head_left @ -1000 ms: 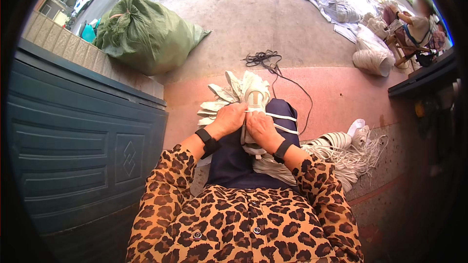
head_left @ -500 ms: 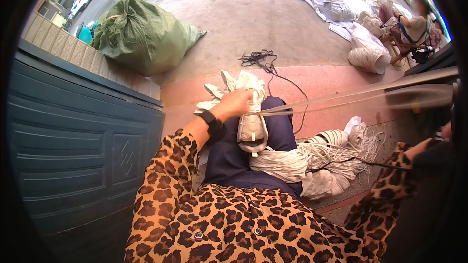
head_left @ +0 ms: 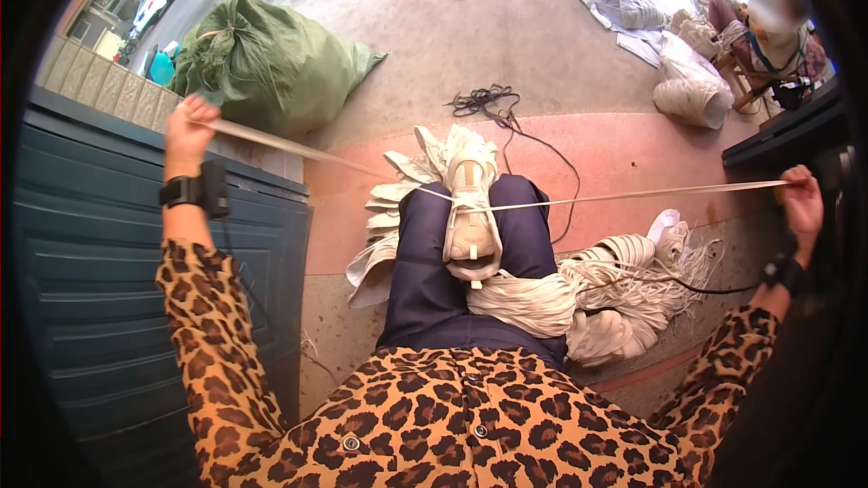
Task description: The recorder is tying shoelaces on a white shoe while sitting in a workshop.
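A beige sneaker rests between my thighs, its heel toward me. From its lacing area a flat cream shoelace stretches out tautly to both sides. Far to the left, my left hand is raised and closed round one end, slightly blurred. My right hand, out at the far right, is closed on the other end. Across my right thigh lies a thick bundle of cream laces. More pale shoe pieces are stacked beyond and beside my left knee.
A blue panelled door stands close on my left. Ahead lie a bulging green sack and a tangled black cord. White cloth and bags are heaped at the far right, beside a seated person. Shoe parts lie near my right thigh.
My left hand has moved from the sneaker out to the upper left, drawing the lace with it. The right hand has come forward into fuller view. The lace is now taut on both sides.
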{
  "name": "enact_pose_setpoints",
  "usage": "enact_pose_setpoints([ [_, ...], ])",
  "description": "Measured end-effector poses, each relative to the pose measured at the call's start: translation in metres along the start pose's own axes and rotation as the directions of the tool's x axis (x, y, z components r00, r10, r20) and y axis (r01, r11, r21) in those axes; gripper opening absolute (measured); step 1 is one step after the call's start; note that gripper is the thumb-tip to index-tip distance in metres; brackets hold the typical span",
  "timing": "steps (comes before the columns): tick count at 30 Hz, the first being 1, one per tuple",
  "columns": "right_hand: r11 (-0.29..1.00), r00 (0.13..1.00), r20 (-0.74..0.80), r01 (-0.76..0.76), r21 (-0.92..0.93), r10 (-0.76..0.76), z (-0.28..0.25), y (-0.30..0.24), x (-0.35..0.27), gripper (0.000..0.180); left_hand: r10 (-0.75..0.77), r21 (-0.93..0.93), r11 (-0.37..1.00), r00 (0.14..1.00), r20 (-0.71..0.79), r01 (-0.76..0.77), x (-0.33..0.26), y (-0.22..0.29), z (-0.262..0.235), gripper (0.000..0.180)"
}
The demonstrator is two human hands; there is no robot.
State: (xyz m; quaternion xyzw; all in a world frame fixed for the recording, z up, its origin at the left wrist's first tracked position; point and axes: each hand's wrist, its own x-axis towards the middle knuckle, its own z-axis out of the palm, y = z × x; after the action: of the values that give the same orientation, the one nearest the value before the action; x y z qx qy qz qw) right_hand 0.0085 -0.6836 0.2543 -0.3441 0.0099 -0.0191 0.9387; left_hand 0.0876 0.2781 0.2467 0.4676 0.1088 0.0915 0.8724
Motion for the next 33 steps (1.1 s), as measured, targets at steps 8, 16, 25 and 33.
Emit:
enact_pose_setpoints([
  [8, 0.435, 0.913, 0.023, -0.172, -0.884, 0.408, 0.101, 0.363, -0.026, 0.013, -0.409, 0.276, 0.824, 0.857, -0.314, 0.494, -0.056, -0.107, -0.015, 0.012],
  [16, 0.111, 0.943, 0.289, 0.274, -0.955, 0.162, 0.111, 0.492, -0.052, 0.014, -0.798, 0.605, 0.485, 0.602, 0.013, 0.631, -0.145, -0.272, 0.08, 0.012],
  [25, -0.213, 0.964, 0.264, 0.249, -0.945, -0.044, 0.117, 0.515, -0.052, 0.011, -0.213, 0.853, 0.397, 0.87, 0.445, -0.339, -0.169, -0.313, 0.078, 0.023],
  [33, -0.216, 0.93, 0.328, 0.359, -0.908, 0.164, 0.124, 0.503, -0.048, 0.011, -0.309, 0.866, 0.498, 0.942, 0.129, 0.044, -0.185, -0.32, 0.073, 0.022],
])
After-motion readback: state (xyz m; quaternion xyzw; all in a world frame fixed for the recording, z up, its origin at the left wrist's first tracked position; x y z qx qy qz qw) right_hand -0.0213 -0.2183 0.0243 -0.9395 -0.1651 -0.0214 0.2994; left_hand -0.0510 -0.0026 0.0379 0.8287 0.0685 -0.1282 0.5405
